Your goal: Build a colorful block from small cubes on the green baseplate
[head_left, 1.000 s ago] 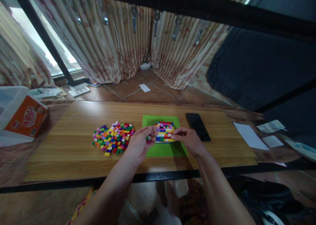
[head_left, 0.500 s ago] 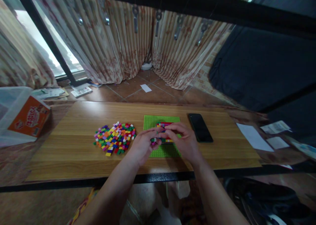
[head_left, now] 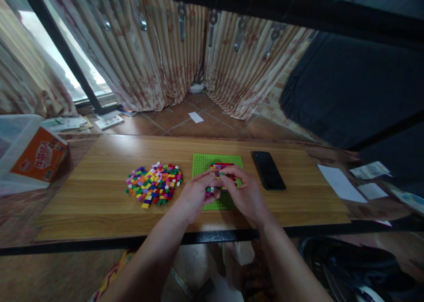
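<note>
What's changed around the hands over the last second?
The right hand has moved left from the right edge of the brick block to the left hand, now hiding most of the block. A green brick shows at their fingertips; which hand grips it is unclear. The left hand still holds small bricks. The brick pile, green baseplate and phone stayed put.

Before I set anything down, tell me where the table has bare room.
The table has bare wood left of the brick pile and right of the phone. Crowded: the green baseplate, where left hand and right hand meet over joined bricks.
</note>
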`<state>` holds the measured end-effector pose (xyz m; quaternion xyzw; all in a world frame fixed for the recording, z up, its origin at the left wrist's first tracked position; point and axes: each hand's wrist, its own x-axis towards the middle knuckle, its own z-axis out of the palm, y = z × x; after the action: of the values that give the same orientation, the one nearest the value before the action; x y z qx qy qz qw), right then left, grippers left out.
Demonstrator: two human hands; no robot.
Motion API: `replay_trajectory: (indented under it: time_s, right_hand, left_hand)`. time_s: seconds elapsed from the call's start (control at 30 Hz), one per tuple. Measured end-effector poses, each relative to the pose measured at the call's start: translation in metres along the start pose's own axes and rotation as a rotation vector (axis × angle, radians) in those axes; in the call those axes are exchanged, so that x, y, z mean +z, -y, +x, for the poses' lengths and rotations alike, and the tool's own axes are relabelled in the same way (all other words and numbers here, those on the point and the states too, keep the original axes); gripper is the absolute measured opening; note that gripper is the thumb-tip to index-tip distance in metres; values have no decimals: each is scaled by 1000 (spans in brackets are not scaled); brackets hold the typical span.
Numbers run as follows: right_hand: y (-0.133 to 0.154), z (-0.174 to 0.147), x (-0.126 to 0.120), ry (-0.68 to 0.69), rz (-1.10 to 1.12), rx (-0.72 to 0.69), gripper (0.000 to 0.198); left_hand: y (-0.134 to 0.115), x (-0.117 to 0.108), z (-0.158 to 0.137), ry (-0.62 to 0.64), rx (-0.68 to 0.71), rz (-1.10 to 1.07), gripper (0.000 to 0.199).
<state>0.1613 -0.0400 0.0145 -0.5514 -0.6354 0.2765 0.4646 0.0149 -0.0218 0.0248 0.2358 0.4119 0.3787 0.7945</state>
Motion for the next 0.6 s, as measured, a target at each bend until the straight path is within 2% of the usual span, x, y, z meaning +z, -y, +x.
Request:
replay_trajectory:
  time_s: [0.2,0.33,0.47,0.6]
  right_hand:
    - [-20,7,-30,-216,176,301,25]
    - [-29,8,-44,-188,149,405,28]
    - [-30,4,-48,-79,8,370,27]
    - [-28,1,-45,16,-222,206,23]
  left_hand:
    - [-3,-9,6,-100,76,21,19]
    - [-7,-10,5,-93,84,18,16]
    - [-8,-8,4,-97,86,23,13]
    - [-8,-8,4,-112,88,12,11]
